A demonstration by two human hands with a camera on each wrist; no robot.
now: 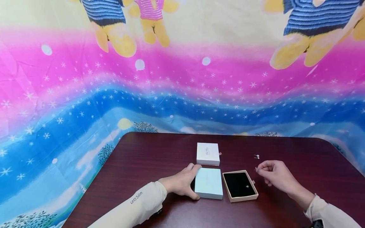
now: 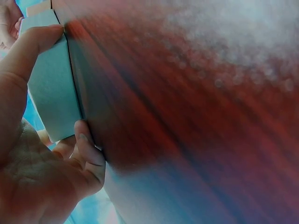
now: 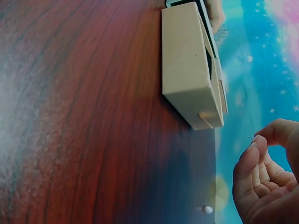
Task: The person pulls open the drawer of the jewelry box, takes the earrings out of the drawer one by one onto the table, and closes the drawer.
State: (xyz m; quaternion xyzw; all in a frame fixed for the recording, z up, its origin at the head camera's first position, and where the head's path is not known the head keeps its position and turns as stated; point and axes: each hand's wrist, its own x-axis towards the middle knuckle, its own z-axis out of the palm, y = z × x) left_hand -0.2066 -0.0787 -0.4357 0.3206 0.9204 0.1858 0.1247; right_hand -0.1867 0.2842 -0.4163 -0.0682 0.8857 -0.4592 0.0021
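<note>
I've got the tray [image 1: 238, 185] as my marker here, black lining up, tan rim, flat on the bench [image 1: 137, 161], and to its right is the right hand [image 1: 276, 175], raised, its grip a neat pinch of thumb and fingertips on a tiny stud [image 1: 256, 169]! My right wrist feed picks up a thin pin poking out past those fingertips, though the stud's front is too small for me to read. Over to the tray's left, and just beside it, sits the green box [image 1: 209, 182], and there's the left hand [image 1: 182, 182] on the end away from the tray, its grip holding the box between thumb and fingers, thumb at the near corner, fingers at the far one. Inside the tray, toward its right side, a silver star [image 1: 247, 186] lies on the black. Beyond the tray and a little right, I see two pearls [image 1: 257, 156] lying close together; beyond it and to the left, the white box [image 1: 208, 153] with dark print on top. Well behind the tray hangs a bright backdrop [image 1: 171, 79], pink and blue.
</note>
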